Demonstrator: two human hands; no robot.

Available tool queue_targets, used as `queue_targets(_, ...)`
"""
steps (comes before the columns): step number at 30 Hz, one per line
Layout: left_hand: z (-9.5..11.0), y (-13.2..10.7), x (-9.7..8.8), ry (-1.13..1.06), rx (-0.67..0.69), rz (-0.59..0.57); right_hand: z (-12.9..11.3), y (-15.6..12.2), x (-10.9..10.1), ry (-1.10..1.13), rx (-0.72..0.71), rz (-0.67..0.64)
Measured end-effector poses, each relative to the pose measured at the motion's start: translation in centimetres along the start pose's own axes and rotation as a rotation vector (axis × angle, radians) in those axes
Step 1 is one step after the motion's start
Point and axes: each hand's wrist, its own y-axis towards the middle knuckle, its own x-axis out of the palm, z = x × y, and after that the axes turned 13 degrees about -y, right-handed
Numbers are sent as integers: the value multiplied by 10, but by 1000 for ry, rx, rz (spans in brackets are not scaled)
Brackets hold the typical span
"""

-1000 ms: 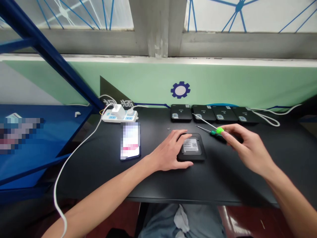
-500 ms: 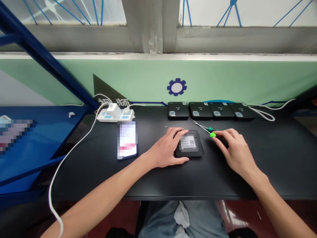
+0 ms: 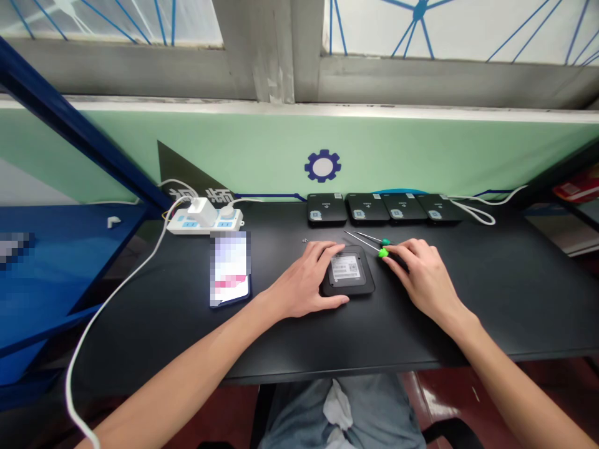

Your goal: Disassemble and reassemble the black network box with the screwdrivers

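A square black set-top box (image 3: 365, 285) lies on the desk with its white label (image 3: 345, 268) facing up. My left hand (image 3: 306, 279) grips it from the left, fingers over the far edge and thumb along the near edge. To its right, my right hand (image 3: 423, 274) pinches the bright green handle of a screwdriver (image 3: 383, 252); its shaft points to the far left, low over the desk beyond the box. Just behind lies a second screwdriver with a dark green handle (image 3: 385, 242). Tiny screws (image 3: 305, 241) sit beyond my left hand.
Several black boxes (image 3: 326, 209) stand in a row along the back wall. A white power strip (image 3: 206, 220) with plugs and a phone (image 3: 230, 268) are on the left. A white cable (image 3: 100, 299) hangs across the left side; another cable (image 3: 486, 215) lies at the back right.
The view has turned a little to the right. My right hand has shifted the bright green screwdriver slightly left, and its shaft now lies apart from the other one. My left hand stays on the box.
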Motion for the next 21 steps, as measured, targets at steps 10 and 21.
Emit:
queue_targets(10,2,0,-1,-18,-19,8,1,0,3,-22,-24,9)
queue_targets(21,1,1,-1,-9,226,364,1,0,0,54,-7,-29)
